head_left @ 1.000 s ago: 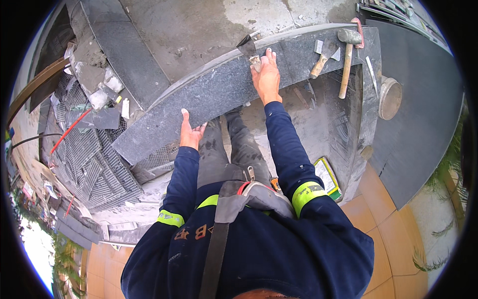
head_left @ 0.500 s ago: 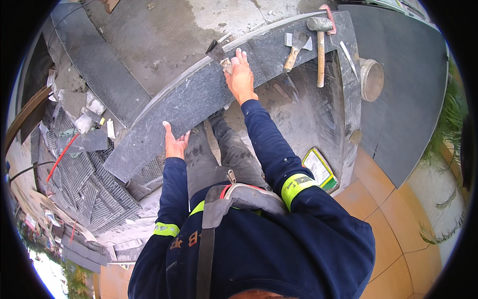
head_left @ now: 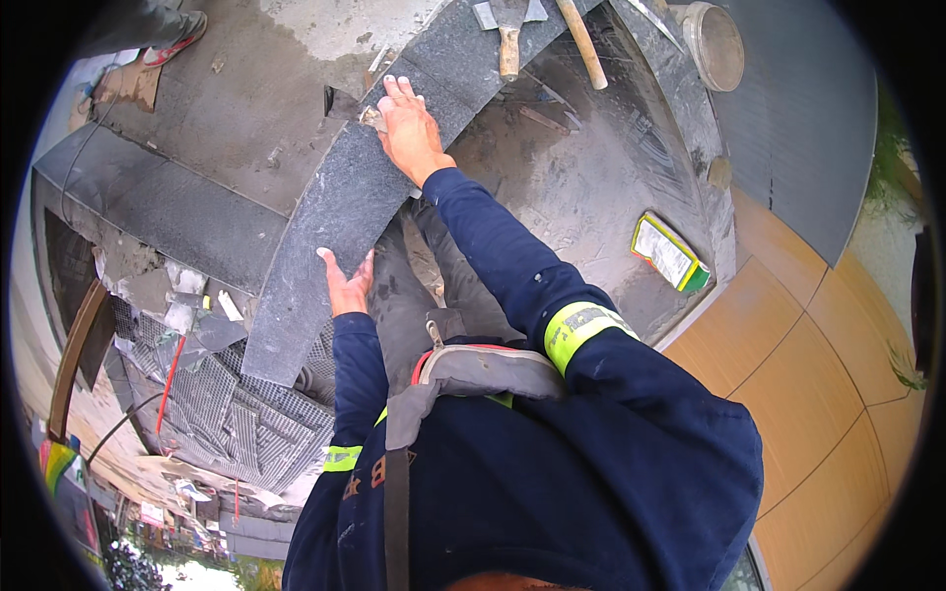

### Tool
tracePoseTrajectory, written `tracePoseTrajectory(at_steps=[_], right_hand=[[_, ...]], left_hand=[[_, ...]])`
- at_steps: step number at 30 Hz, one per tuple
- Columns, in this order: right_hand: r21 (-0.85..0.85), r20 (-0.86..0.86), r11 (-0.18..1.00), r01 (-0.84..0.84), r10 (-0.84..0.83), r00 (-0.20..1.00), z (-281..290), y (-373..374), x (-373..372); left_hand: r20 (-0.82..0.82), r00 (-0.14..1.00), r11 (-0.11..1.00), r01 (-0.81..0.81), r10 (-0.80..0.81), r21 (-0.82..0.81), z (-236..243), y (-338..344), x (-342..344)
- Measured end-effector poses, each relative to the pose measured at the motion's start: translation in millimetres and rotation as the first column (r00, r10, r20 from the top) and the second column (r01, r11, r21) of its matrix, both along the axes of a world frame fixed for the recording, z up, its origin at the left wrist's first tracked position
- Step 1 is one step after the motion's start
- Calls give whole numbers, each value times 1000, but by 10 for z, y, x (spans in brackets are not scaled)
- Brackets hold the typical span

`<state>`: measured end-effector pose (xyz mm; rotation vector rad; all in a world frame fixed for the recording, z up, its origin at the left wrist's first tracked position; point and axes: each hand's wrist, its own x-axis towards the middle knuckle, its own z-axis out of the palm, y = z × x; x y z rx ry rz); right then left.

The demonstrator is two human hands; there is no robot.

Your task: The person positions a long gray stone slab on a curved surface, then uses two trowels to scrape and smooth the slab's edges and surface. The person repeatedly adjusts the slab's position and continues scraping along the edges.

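Note:
A long, curved dark grey stone slab (head_left: 325, 212) lies across the space in front of my legs. My left hand (head_left: 348, 286) is at its near edge. The thumb rests on top, and the fingers bend at the edge, partly hidden. Farther along, my right hand (head_left: 410, 130) lies over the top face with its fingers stretched toward the far edge. Against its thumb side is a small pale lump (head_left: 372, 118); whether the hand holds it is hard to make out. Beyond this hand, a wooden-handled scraper (head_left: 508, 54) lies on the stone.
A hammer's wooden handle (head_left: 582, 44) overhangs the stone edge near a round bucket (head_left: 713, 46). A yellow-green carton (head_left: 670, 253) lies at right. Grey mesh-backed pieces (head_left: 227, 404), a red rod (head_left: 169, 384) and a brown bar (head_left: 77, 360) are at left. Another person's shoe (head_left: 175, 39) appears top left.
My view has swung, so the slab appears steeper and the tools sit higher in the picture. Both hands stay at the slab. Another person's leg and shoe have come into view.

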<state>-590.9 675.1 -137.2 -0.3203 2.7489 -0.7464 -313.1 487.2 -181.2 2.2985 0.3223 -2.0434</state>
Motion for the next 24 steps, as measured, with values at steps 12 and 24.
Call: tracePoseTrajectory(at_steps=[12, 24], right_hand=[[9, -10, 998, 60, -60, 998, -84, 6, 5], [-24, 20, 1000, -9, 10, 1000, 76, -102, -42]], left_hand=[[-104, 995, 998, -16, 10, -53, 215, 337, -406], [19, 998, 987, 66, -64, -149, -170, 339, -248]])
